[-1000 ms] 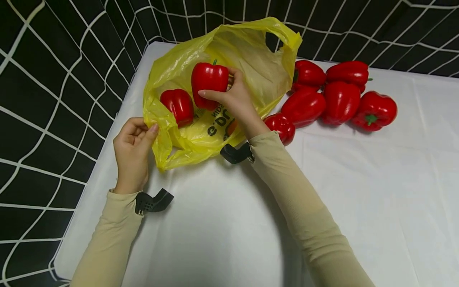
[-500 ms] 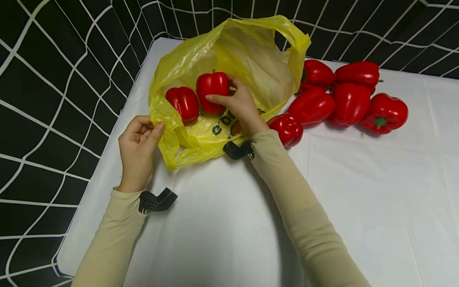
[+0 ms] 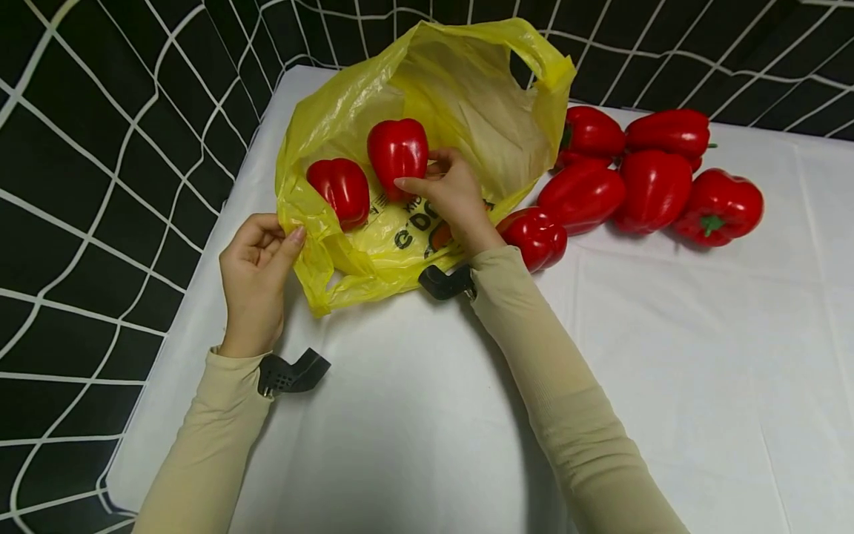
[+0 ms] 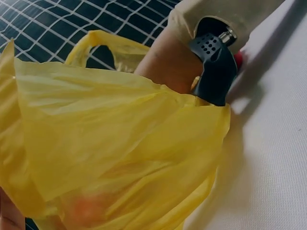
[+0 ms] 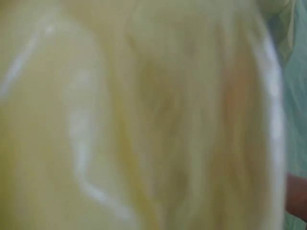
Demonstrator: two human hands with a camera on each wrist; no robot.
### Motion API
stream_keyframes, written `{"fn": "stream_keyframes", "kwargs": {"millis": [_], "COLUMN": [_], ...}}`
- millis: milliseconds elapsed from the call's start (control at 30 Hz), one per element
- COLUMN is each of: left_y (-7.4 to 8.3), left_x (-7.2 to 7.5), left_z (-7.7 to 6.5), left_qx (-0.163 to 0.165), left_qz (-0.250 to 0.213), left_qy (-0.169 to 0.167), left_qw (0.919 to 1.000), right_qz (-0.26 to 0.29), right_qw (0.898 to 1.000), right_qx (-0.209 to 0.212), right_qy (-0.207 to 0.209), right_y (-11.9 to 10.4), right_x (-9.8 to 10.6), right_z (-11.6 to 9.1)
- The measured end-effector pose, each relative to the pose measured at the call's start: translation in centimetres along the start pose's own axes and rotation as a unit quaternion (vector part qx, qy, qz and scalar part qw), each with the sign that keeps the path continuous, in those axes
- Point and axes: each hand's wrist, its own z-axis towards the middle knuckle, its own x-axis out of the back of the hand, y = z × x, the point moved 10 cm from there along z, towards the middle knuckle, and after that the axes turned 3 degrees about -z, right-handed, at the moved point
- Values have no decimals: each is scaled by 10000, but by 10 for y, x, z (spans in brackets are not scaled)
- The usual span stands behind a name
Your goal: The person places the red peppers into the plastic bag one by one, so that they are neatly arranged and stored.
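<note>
A yellow plastic bag lies open on the table in the head view. Two red bell peppers are inside: one lies at the left, and the other pepper is just right of it. My right hand reaches into the bag and holds this second pepper, thumb across its lower front and fingers at its right edge, tips partly hidden. My left hand pinches the bag's left rim between thumb and fingers. Yellow plastic fills most of the left wrist view. The right wrist view is blurred by plastic.
Several more red bell peppers are grouped right of the bag, one close beside my right wrist. White cloth covers the table. White netting over a dark backing borders the left and far sides.
The right hand's pepper first went down and left into the bag. Since then it has shifted slightly away and tipped, hiding its stem. The left hand keeps its hold on the rim.
</note>
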Motion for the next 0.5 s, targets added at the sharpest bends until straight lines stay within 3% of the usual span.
{"fn": "stream_keyframes", "kwargs": {"millis": [133, 333, 500], "left_y": [0, 0, 0], "left_x": [-1, -1, 0], "left_z": [0, 0, 1], "left_qx": [-28, -31, -19], "left_qz": [-32, -25, -47], "left_qy": [-33, -53, -10], "left_qw": [10000, 10000, 10000], "right_qz": [192, 425, 255], "right_qw": [9996, 9939, 9920], "right_qx": [219, 547, 535], "right_qy": [-25, -862, -1111], "right_y": [-1, -7, -8], "right_x": [-2, -21, -26], "right_z": [0, -1, -3]}}
